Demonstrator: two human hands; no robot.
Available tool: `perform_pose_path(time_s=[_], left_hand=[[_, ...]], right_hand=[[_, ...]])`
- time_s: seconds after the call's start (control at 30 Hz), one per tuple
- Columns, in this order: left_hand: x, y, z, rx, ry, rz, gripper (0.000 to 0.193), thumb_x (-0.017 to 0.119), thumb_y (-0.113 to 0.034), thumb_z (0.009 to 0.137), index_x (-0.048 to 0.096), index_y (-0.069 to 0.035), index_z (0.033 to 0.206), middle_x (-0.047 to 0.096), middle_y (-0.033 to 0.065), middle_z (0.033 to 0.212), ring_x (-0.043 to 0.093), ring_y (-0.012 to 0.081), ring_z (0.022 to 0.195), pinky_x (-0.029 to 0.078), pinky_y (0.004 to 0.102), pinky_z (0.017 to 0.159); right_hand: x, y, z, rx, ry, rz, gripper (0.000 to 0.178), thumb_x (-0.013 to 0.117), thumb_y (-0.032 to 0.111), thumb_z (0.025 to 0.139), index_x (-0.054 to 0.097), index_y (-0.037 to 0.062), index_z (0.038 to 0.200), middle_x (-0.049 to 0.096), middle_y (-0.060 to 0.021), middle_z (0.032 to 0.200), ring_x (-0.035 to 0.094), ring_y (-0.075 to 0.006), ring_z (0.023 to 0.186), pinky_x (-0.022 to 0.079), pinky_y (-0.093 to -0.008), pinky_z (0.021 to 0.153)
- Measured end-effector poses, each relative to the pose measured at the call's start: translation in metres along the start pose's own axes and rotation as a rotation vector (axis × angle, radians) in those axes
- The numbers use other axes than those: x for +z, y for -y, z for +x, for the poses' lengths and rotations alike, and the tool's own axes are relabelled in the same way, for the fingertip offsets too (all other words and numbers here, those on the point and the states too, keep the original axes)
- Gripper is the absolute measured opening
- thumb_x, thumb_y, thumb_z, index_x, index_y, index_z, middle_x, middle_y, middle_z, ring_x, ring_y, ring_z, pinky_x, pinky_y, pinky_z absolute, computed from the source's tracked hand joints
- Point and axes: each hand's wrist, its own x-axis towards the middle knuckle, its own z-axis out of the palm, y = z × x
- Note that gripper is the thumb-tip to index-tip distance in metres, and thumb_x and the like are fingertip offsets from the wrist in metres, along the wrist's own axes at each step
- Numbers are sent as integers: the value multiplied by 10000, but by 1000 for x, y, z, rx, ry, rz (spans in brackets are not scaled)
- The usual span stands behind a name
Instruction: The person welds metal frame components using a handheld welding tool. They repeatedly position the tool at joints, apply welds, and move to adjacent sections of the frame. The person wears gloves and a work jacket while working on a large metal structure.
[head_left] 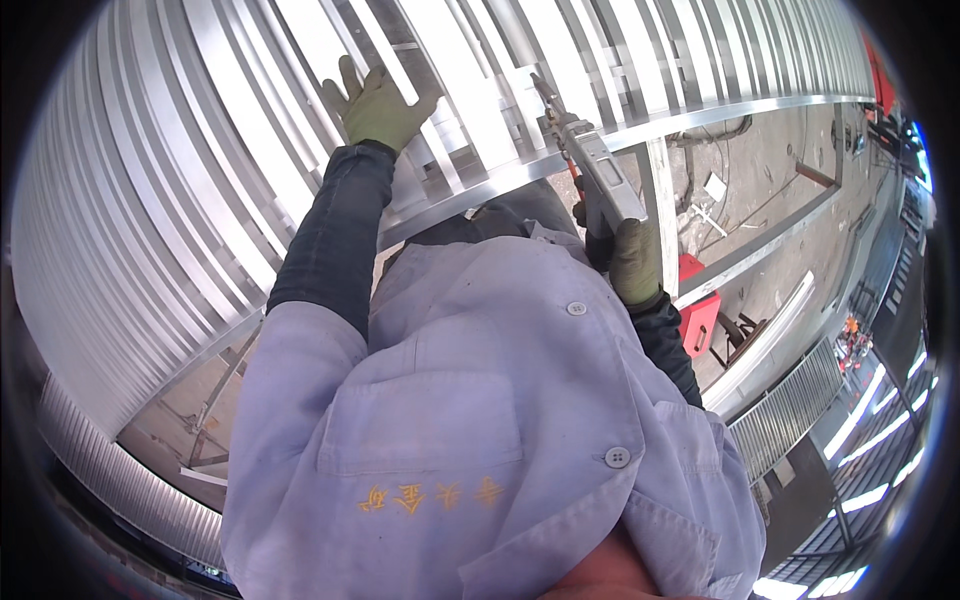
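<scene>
Yellow characters [411, 499] beside the chest pocket [420, 425] of the pale lavender jacket [560, 400].

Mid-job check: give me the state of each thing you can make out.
Left hand: gloved, open, fingers spread astride a slat
Right hand: gloved, closed around the tool's rear
Grey handheld tool: held, nose over the slats; running or not, unclear
Metal slats: side by side, some gaps
Work jacket: worn, creased
Red case: open or shut, unclear

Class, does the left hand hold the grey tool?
No, the right hand holds the grey tool; the left hand is spread over metal slats.
</scene>
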Motion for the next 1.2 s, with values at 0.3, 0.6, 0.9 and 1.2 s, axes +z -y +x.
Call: perform_pose_path(time_s=[0.3, 0.6, 0.9, 1.2], left_hand=[[-45, -21, 1, -79, 236, 3, 724, 614, -682, 984, 886, -11, 958, 696, 160, 1531, 109, 493, 1747, -84, 757, 1365], [-22, -12, 1, -30, 78, -11, 751, 647, -673, 997, 845, 38, 856, 708, 183, 1504, 119, 511, 1736, -20, 750, 1366], [-23, -12, 0, -26, 75, -63, 720, 654, -642, 1008, 837, 26, 811, 715, 179, 1466, 111, 512, 1731, -14, 741, 1373], [-23, -13, 0, -31, 76, -21, 684, 661, -623, 1007, 850, 8, 824, 711, 163, 1481, 127, 510, 1729, -4, 736, 1377]], right_hand=[[-1, -12, 11, -41, 59, 18, 1039, 623, 894, 997, 693, -16, 1495, 715, -19, 1105, 602, -123, 949, 482, -319, 812], [-10, -24, 17, -18, 114, -68, 1018, 606, 874, 1021, 679, -8, 1524, 711, -10, 1068, 577, -101, 885, 475, -307, 764], [-10, -14, 18, 7, 215, -69, 1018, 637, 796, 1059, 531, -9, 1674, 733, -54, 1216, 621, -115, 988, 522, -315, 855], [-2, -8, 23, -74, 203, -73, 1009, 648, 789, 1055, 529, 3, 1678, 743, -152, 1363, 683, -217, 1242, 543, -384, 1061]])
